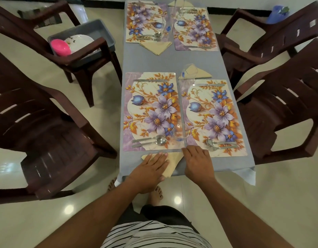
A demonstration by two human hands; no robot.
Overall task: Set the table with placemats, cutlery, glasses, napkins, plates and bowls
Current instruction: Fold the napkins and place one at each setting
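A folded beige napkin [174, 162] lies at the near edge of the grey table [172, 61], just below the near left floral placemat [151, 110]. My left hand [151, 169] lies flat on the napkin with straight fingers. My right hand [199, 161] rests flat beside it, its fingertips at the napkin's right corner. The near right placemat [215, 119] carries a knife, fork and spoon. A clear glass [180, 132] stands between the two near placemats. A second glass [187, 76] stands by another napkin [203, 73].
Two far placemats [144, 20] hold cutlery, with a napkin [155, 47] and a tall glass [180, 8] there. Brown plastic chairs [47, 133] flank the table on both sides. A grey bin [93, 29] on the far left chair holds white plates [81, 41] and a pink bowl [60, 47].
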